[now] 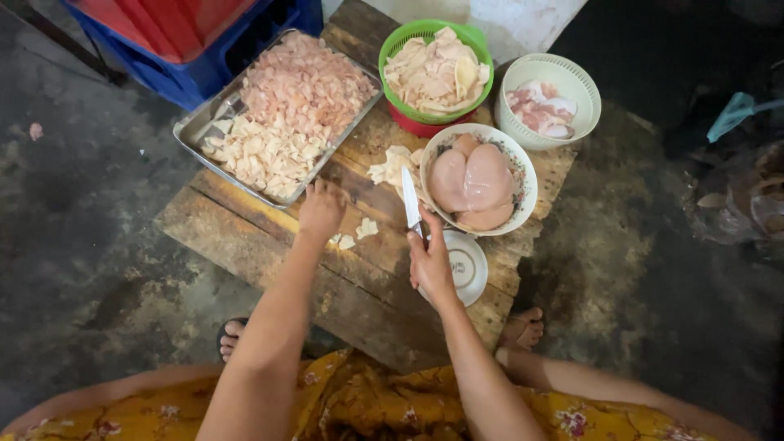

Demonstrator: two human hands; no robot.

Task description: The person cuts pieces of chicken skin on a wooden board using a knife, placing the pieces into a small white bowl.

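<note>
From the head camera, the knife (410, 201) shows a narrow pale blade pointing away from the person, lying over the wooden table (269, 237) just beside a patterned bowl (523, 175) of whole raw chicken breasts (474, 180). Its handle is hidden inside the right hand (430, 265), which is clamped around it, wrist straight and forearm reaching forward. A small white saucer (472, 265) is partly covered by that hand. The left hand (321, 210) rests knuckles-up at the near edge of a metal tray (196, 124) heaped with thin meat slices (286, 114); its fingers are curled under, and I cannot tell whether they pinch anything. A few loose slices (359, 233) lie on the table between the hands.
</note>
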